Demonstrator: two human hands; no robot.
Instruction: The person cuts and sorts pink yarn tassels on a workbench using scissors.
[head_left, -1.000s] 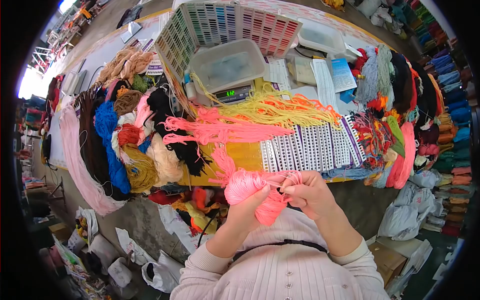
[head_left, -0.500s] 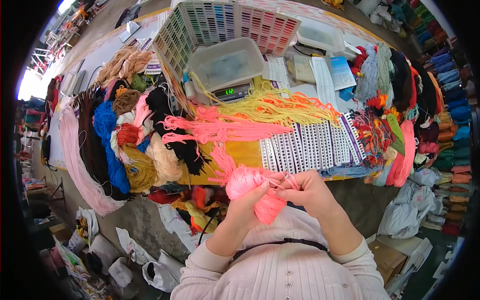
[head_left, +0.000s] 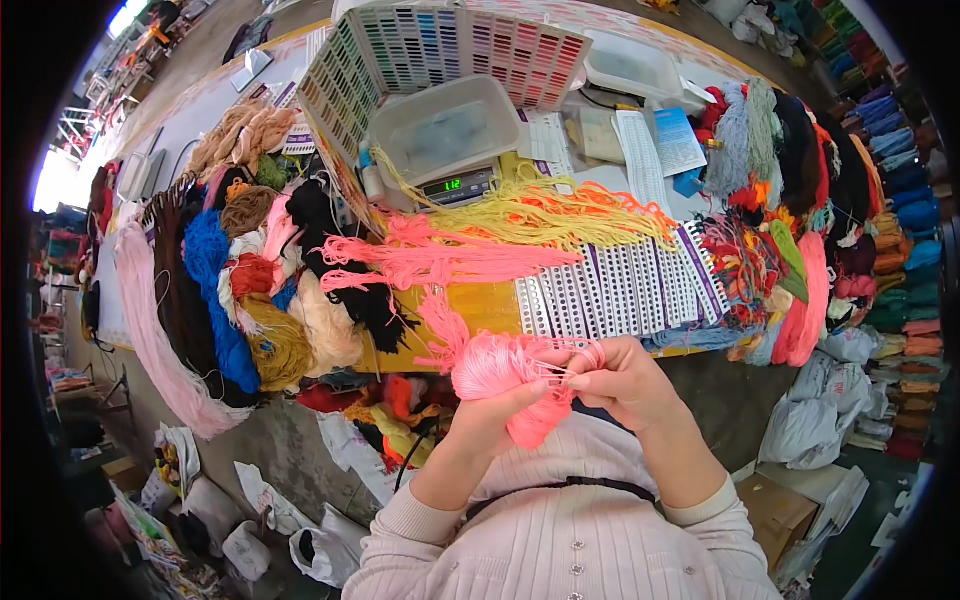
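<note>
A bundle of pink thread (head_left: 500, 370) is held in front of my body at the table's near edge. My left hand (head_left: 490, 425) wraps around it from below, thumb across its front. My right hand (head_left: 620, 385) pinches several pink strands drawn out from the bundle's right side, and some loop over its fingers. A loose pink tail (head_left: 440, 325) runs from the bundle up onto the table. Beyond it lie long pink skeins (head_left: 450, 255) and yellow-orange skeins (head_left: 550, 215).
Punched thread cards (head_left: 620, 290) lie in a row at the right. A digital scale (head_left: 457, 187) bears a clear plastic tub (head_left: 445, 130), with a folding colour chart (head_left: 430, 45) behind. Mixed thread heaps (head_left: 270, 270) cover the left side. White plastic bags (head_left: 815, 405) sit on the floor.
My right hand has drawn the pink strands slightly, and they now loop over its fingers. My left hand keeps its hold on the bundle. The view has shifted a little.
</note>
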